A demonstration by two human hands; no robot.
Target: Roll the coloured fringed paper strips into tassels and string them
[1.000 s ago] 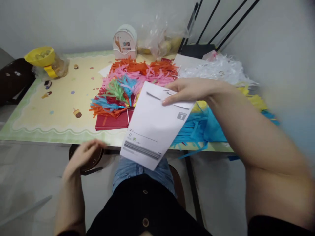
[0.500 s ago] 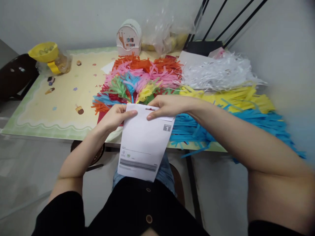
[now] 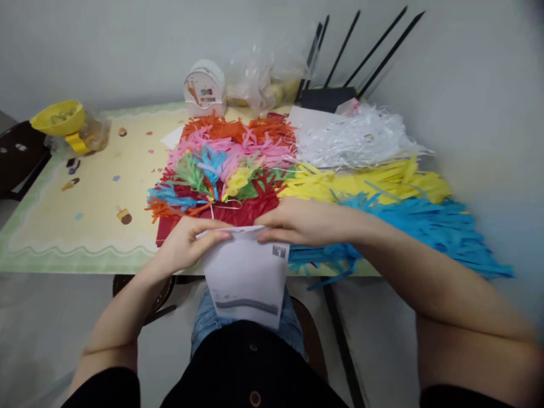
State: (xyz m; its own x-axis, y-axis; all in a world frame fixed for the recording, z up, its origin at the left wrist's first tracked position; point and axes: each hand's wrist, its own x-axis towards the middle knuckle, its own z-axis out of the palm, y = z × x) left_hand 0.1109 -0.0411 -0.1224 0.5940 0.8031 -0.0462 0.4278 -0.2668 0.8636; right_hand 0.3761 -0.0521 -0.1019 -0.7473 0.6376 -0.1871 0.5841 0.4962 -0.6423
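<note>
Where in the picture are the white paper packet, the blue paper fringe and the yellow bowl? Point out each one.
White paper packet [image 3: 249, 272]: head view, on the middle of its facing side.
Blue paper fringe [image 3: 429, 226]: head view, on its shredded strips.
Yellow bowl [image 3: 63, 130]: head view, on its outer wall.

Dim, even, greyish light lies softly over the table [image 3: 96, 190], while blur smears the print [image 3: 247, 306] on the white paper [image 3: 244, 272] and softens the wall [image 3: 488, 113] at right.

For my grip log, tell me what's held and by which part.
A white packet, by its top edge: left hand near the left corner, right hand towards the right.
</note>
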